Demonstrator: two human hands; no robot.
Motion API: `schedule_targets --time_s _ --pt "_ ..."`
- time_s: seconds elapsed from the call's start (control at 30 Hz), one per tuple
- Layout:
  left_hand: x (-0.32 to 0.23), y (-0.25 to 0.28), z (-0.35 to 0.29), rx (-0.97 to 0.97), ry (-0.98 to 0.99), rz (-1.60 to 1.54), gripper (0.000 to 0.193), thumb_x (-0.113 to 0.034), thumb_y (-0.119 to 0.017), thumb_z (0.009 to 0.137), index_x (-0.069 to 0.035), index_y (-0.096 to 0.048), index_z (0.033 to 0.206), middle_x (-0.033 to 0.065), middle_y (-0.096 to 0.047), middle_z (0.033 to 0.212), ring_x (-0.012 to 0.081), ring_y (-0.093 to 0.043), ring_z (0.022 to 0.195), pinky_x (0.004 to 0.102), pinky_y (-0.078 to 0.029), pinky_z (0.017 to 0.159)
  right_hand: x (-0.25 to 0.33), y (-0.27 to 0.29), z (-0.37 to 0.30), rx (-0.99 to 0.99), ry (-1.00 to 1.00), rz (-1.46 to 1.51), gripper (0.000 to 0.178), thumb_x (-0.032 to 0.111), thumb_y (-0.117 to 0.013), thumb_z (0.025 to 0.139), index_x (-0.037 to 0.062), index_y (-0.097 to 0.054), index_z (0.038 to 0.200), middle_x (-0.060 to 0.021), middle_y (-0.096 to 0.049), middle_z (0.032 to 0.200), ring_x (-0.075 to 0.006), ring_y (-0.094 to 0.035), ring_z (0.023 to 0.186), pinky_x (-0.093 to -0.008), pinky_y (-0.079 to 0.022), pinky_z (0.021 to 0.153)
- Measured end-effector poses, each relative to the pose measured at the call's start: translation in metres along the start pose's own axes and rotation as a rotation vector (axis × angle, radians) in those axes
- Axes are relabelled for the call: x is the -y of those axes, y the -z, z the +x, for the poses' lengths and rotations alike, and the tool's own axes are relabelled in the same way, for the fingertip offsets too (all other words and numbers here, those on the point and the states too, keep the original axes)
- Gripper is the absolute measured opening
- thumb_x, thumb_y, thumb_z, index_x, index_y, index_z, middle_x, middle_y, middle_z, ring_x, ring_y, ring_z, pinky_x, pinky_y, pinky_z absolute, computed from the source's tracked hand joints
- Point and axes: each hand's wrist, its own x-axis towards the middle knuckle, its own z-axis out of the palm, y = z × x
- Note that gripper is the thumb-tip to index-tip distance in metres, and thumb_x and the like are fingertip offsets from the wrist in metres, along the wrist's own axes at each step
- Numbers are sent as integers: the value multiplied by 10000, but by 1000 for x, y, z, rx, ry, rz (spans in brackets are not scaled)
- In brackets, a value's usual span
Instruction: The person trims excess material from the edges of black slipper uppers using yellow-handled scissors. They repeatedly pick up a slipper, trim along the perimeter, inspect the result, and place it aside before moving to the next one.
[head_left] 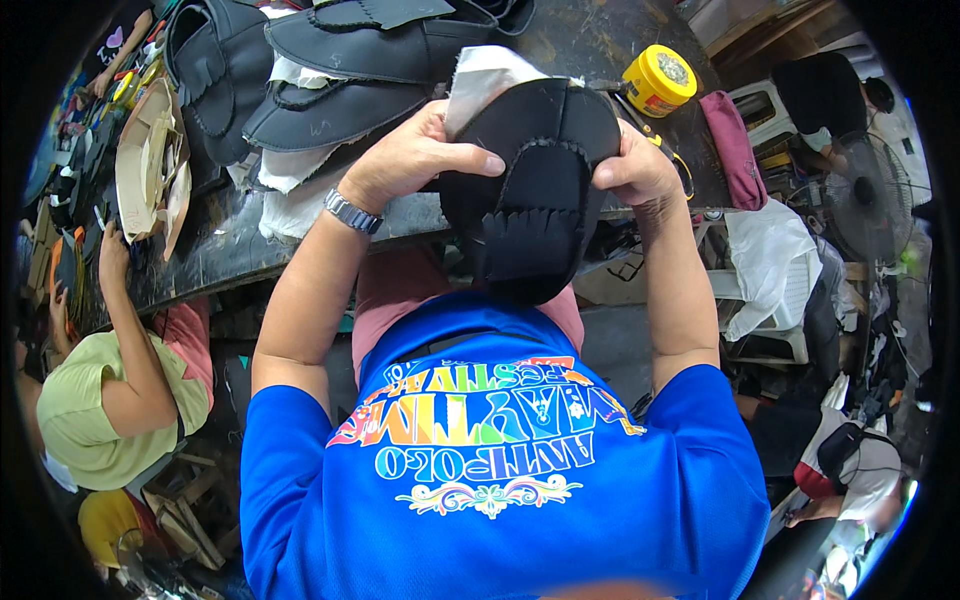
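Between my two hands, over the table's near edge, I hold a black shoe upper (pixel 592 150) with a gathered seam and a fringed flap. My left hand (pixel 425 155) is closed on its left side, thumb lying on the black face. On the other side my right hand (pixel 637 170) pinches the edge between thumb and fingers; those fingers are mostly hidden behind it. White lining cloth (pixel 490 78) sticks out behind the upper by my left hand. Several more black shoe uppers (pixel 345 118) lie stacked to the left, with pale lining showing between them.
A yellow tub (pixel 660 80) stands right on the dark table (pixel 230 262), near yellow-handled scissors (pixel 684 172) and a maroon pouch (pixel 733 150). Beige cut pieces (pixel 146 165) lie left. A co-worker in light green (pixel 90 400) sits left; a fan (pixel 868 190) stands right.
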Motion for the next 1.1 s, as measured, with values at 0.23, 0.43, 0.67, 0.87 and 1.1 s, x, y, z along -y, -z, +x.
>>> schedule_targets --time_s 0.23,0.43,0.67,0.87,1.1 --pt "-4 -4 3 -65 -231 109 568 -90 -749 800 19 -525 1310 73 -652 1132 131 -609 1022 278 -469 952 -1 -16 11 -219 43 -153 596 7 -769 712 29 -578 1276 -66 -677 1133 -166 -628 1047 -319 -457 974" --pt "-9 4 8 5 -54 118 580 -106 -754 817 23 -508 1326 77 -652 1148 125 -609 1023 282 -499 917 -13 -9 18 -245 113 -138 492 72 -754 797 18 -599 1260 -63 -683 1127 -149 -650 1012 -295 -502 932" --pt "4 10 22 36 69 115 506 -80 -742 817 16 -557 1277 70 -656 1138 117 -617 1000 284 -498 917 3 9 38 -180 270 -189 453 38 -656 880 51 -579 1326 -86 -652 1224 -169 -610 1130 -282 -481 985" --pt "23 18 33 -125 12 256 513 -59 -737 797 10 -562 1275 76 -656 1131 126 -614 1013 283 -494 918 -21 21 53 -349 361 -509 466 52 -665 874 72 -585 1332 -57 -633 1265 -146 -565 1185 -299 -452 1011" --pt "53 26 39 -207 27 568 616 -5 -707 790 -5 -504 1371 54 -630 1219 124 -569 1086 265 -438 978 -54 28 50 -592 300 -1095 458 104 -706 848 128 -609 1295 -67 -695 1017 -113 -605 809 -255 -492 768"
